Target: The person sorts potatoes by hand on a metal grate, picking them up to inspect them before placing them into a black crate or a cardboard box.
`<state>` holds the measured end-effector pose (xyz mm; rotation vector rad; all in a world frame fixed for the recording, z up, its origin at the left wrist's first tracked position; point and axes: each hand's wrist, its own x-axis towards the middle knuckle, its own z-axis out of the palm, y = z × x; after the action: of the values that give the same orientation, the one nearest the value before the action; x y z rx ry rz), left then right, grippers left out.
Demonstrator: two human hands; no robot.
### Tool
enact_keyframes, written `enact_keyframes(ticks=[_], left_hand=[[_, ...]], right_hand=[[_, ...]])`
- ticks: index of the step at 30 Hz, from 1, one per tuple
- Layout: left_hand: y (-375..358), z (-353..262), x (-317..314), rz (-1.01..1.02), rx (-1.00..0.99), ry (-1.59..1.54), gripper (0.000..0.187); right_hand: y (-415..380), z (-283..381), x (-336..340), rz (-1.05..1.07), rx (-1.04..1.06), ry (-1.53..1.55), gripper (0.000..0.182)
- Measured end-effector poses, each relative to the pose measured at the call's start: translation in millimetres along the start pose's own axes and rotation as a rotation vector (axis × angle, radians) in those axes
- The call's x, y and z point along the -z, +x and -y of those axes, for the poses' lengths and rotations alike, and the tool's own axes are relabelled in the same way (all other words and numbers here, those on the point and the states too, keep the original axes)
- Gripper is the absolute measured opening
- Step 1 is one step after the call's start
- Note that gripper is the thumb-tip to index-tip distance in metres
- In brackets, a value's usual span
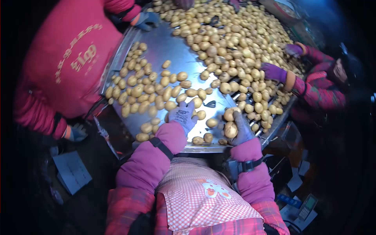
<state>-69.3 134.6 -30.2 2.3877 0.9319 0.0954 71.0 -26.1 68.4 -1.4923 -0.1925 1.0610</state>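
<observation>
My left hand [183, 117], in a pale grey-purple glove, lies back-up over the potatoes near the front of the metal table [172, 47]. Its visible fingers stretch forward and apart, touching potatoes around them; what is under the palm is hidden. To the right, my right hand [244, 131], gloved too, is closed around two potatoes, an upper potato [230, 114] and a lower potato [230, 129], at the table's front edge. Between my hands a few loose potatoes [208, 137] lie on the metal. A dark scrap [210, 104] sits just beyond them.
A large heap of potatoes [231, 47] covers the far right, partly over slotted bars [236, 96]. A smaller group [141, 90] spreads at left. A co-worker in red [74, 55] stands left; another's purple-gloved hand [274, 73] reaches in from the right. Boxes [72, 172] lie below.
</observation>
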Motion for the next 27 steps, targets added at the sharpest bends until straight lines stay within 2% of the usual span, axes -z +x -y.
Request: enact_keyframes(ticks=[1, 2, 3, 4, 5, 6, 7, 8, 9, 11, 12, 14, 15, 17, 18, 19, 20, 21, 23, 24, 25, 26, 27], left_hand=[[4, -5, -1, 0.059, 0.039, 0.060, 0.058], [0, -14, 13, 0.074, 0.017, 0.067, 0.058], [-8, -21, 30, 0.136, -0.111, 0.158, 0.057], [-13, -26, 42, 0.196, -0.241, 0.254, 0.056], [-11, -21, 32, 0.204, -0.260, 0.274, 0.056], [-8, -9, 11, 0.207, -0.206, 0.259, 0.057], [-7, -4, -4, 0.207, -0.145, 0.243, 0.058], [-11, -6, -8, 0.065, -0.090, 0.120, 0.055], [-13, -14, -1, 0.061, -0.087, 0.142, 0.055], [-15, -33, 12, 0.250, 0.330, -0.382, 0.044], [-15, -39, 9, 0.248, 0.328, -0.364, 0.044], [-24, -50, -1, 0.051, 0.226, -0.665, 0.046], [-29, -65, -1, 0.055, 0.229, -0.649, 0.046], [-35, -108, 0, 0.144, 0.142, -0.325, 0.044], [-39, -119, -10, 0.147, -0.046, -0.203, 0.033], [-43, -127, -19, 0.166, -0.064, -0.195, 0.033], [-46, -136, -26, 0.133, -0.168, -0.220, 0.027], [-47, -148, -30, 0.103, -0.277, -0.250, 0.024], [-52, -158, -40, 0.037, -0.556, -0.096, 0.022], [-53, -164, -42, 0.032, -0.713, -0.013, 0.024], [-53, -176, -45, 0.206, -0.502, -0.183, 0.023], [-52, -194, -50, 0.404, -0.293, -0.332, 0.021], [-53, -214, -54, 0.477, -0.167, -0.360, 0.021]], right_hand=[[-4, -12, 8, -0.026, -0.003, 0.087, 0.052], [-6, -29, 15, -0.007, -0.129, 0.311, 0.060], [-7, -40, 25, -0.027, -0.125, 0.334, 0.060], [-8, -48, 32, 0.044, -0.188, 0.454, 0.063], [-6, -55, 39, 0.127, -0.244, 0.572, 0.066], [-3, -67, 49, 0.202, -0.228, 0.577, 0.074], [-4, -68, 51, 0.209, -0.221, 0.594, 0.074], [-5, -67, 52, 0.226, -0.232, 0.602, 0.077], [-4, -67, 52, 0.247, -0.241, 0.611, 0.081], [-1, -73, 60, 0.302, -0.247, 0.659, 0.083], [0, -75, 65, 0.339, -0.258, 0.689, 0.085], [2, -79, 73, 0.401, -0.235, 0.737, 0.086], [2, -81, 76, 0.458, -0.213, 0.767, 0.087], [-3, -82, 84, 0.441, -0.179, 0.762, 0.085], [-6, -82, 92, 0.415, -0.144, 0.742, 0.083], [-11, -82, 103, 0.383, -0.109, 0.724, 0.081], [-16, -80, 122, 0.450, -0.102, 0.740, 0.077], [-23, -74, 136, 0.422, -0.082, 0.757, 0.077], [-40, -63, 164, 0.482, -0.107, 0.559, 0.092], [-43, -66, 176, 0.494, -0.097, 0.573, 0.081], [-47, -78, 186, 0.495, -0.001, 0.678, 0.064], [-65, -66, 198, 0.406, -0.045, 0.552, 0.051], [-72, -77, 213, 0.425, -0.009, 0.638, 0.042]])
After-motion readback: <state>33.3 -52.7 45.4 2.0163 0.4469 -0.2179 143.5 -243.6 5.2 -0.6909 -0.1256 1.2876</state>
